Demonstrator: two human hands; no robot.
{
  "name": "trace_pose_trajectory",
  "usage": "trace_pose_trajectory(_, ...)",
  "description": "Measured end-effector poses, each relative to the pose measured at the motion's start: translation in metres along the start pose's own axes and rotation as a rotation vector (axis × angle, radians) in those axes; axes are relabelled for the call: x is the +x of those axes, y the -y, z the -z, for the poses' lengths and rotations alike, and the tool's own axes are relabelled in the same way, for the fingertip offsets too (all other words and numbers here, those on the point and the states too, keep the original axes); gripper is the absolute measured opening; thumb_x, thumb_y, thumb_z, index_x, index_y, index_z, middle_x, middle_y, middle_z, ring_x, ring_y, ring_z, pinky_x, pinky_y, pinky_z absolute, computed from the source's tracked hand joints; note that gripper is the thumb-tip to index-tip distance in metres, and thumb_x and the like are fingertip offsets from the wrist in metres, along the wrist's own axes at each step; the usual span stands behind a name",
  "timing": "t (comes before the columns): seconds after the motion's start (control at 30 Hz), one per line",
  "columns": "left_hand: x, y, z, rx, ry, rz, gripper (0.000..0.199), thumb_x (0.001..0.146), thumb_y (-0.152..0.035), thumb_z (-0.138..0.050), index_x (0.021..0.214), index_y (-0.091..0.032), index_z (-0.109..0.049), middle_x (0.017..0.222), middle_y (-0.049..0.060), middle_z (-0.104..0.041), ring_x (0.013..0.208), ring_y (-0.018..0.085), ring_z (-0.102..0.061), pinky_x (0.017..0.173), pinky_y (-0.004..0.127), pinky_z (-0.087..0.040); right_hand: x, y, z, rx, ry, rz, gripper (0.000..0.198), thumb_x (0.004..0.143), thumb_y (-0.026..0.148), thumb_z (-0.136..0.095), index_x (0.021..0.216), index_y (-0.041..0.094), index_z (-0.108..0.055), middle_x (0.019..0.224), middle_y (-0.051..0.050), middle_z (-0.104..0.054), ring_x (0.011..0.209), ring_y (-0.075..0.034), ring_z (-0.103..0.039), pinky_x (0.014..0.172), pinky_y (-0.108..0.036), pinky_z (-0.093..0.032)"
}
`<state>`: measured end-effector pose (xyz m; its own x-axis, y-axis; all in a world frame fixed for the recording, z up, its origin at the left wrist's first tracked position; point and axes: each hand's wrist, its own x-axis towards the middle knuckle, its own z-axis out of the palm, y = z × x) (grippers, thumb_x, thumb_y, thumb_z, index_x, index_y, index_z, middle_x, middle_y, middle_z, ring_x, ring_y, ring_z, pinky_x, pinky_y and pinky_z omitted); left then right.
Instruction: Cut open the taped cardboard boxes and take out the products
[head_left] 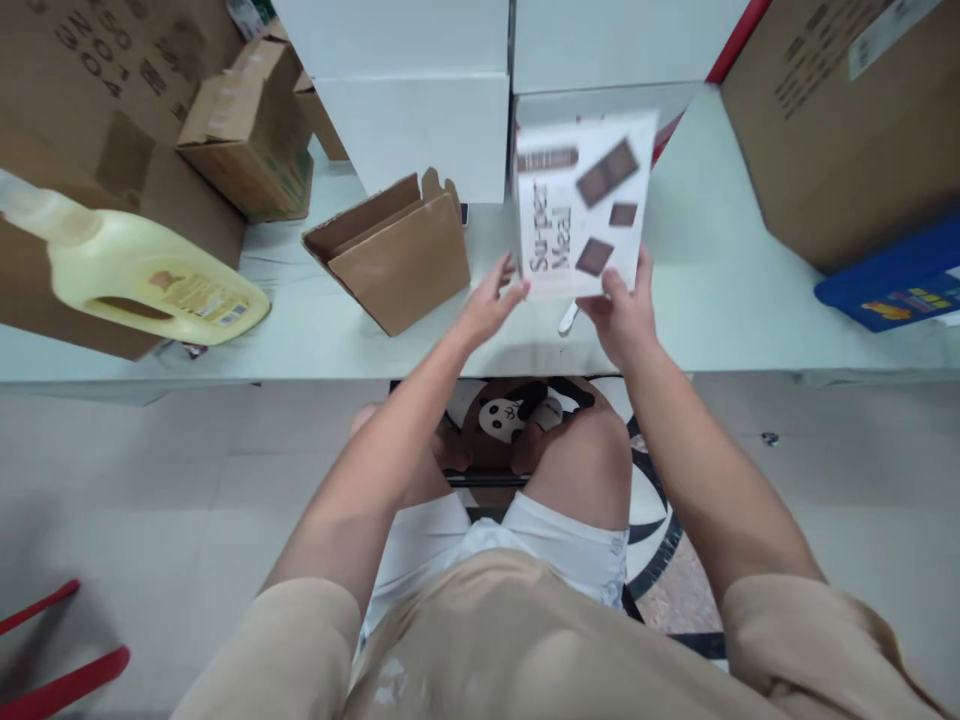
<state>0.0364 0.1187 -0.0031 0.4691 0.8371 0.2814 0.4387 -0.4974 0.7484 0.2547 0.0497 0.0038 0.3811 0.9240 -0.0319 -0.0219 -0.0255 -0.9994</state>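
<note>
A white printed box (551, 215) with "Su-per Meal" lettering and pictures of brown chocolate-like bars is held up over the table, slightly blurred. My right hand (624, 305) grips its lower right corner, the thumb on the front face. My left hand (491, 305) is at the lower left corner, fingers apart; the thumb tip meets the corner, while the other fingers show beside the edge. Left of my left hand stands an open brown cardboard box (405, 260) with its flaps up. Below the printed box a small white-handled tool (568, 318) lies on the table, partly hidden.
A pale yellow detergent bottle (150, 265) and large cartons (90, 120) occupy the left side. White boxes (420, 130) are stacked at the back. On the right are a big carton (847, 130) and a blue package (892, 280). The table's front edge (525, 372) runs above my knees.
</note>
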Motion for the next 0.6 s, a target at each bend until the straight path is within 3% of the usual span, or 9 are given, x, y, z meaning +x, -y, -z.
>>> trace_pose_trajectory(0.1, -0.025, 0.042, -0.025, 0.244, 0.119, 0.238, 0.066, 0.101, -0.047, -0.047, 0.156, -0.011, -0.042, 0.159, 0.023, -0.05, 0.151, 0.032, -0.047, 0.126, 0.051, -0.039, 0.011, -0.036, 0.034, 0.152, -0.304, -0.164, 0.043, 0.091, 0.039, -0.061, 0.13, 0.033, -0.044, 0.108, 0.002, -0.065, 0.057, -0.004, -0.051, 0.059, -0.019, -0.051)
trace_pose_trajectory(0.17, -0.037, 0.059, -0.032, 0.376, 0.154, 0.274, 0.062, 0.1, -0.04, -0.049, 0.155, -0.011, -0.046, 0.162, 0.021, -0.047, 0.155, 0.033, -0.04, 0.129, 0.051, -0.033, 0.031, -0.044, 0.067, 0.135, -0.486, -0.216, 0.033, 0.093, 0.035, -0.059, 0.123, 0.031, -0.046, 0.099, 0.004, -0.063, 0.052, -0.003, -0.046, 0.054, -0.017, -0.047)
trace_pose_trajectory(0.27, -0.047, 0.066, -0.038, 0.525, 0.195, 0.259, 0.06, 0.098, -0.037, -0.053, 0.152, -0.012, -0.052, 0.165, 0.02, -0.043, 0.158, 0.038, -0.033, 0.131, 0.055, -0.027, 0.069, -0.035, 0.113, 0.08, -0.669, -0.258, 0.022, 0.097, 0.027, -0.053, 0.118, 0.03, -0.046, 0.096, 0.005, -0.062, 0.055, -0.004, -0.05, 0.054, -0.018, -0.049)
trace_pose_trajectory(0.37, -0.05, 0.062, -0.041, 0.692, 0.231, 0.245, 0.059, 0.099, -0.042, -0.052, 0.153, -0.018, -0.053, 0.166, 0.018, -0.042, 0.158, 0.038, -0.032, 0.13, 0.055, -0.028, 0.109, -0.018, 0.141, 0.046, -0.721, -0.314, 0.015, 0.098, 0.02, -0.049, 0.109, 0.028, -0.047, 0.1, 0.004, -0.061, 0.061, -0.006, -0.054, 0.055, -0.019, -0.051)
trace_pose_trajectory(0.47, -0.052, 0.061, -0.043, 0.724, 0.243, 0.226, 0.059, 0.099, -0.045, -0.051, 0.153, -0.02, -0.054, 0.164, 0.016, -0.045, 0.157, 0.037, -0.036, 0.129, 0.053, -0.03, 0.156, -0.011, 0.153, 0.005, -0.712, -0.322, 0.01, 0.098, 0.019, -0.049, 0.101, 0.029, -0.048, 0.113, 0.004, -0.063, 0.077, -0.008, -0.062, 0.058, -0.02, -0.054)
trace_pose_trajectory(0.6, -0.054, 0.066, -0.042, 0.716, 0.236, 0.211, 0.059, 0.099, -0.046, -0.052, 0.152, -0.022, -0.056, 0.163, 0.015, -0.046, 0.156, 0.036, -0.037, 0.129, 0.052, -0.031, 0.232, -0.016, 0.16, -0.132, -0.611, -0.305, 0.009, 0.099, 0.029, -0.053, 0.105, 0.035, -0.051, 0.144, 0.006, -0.057, 0.113, -0.017, -0.07, 0.088, -0.04, -0.062)
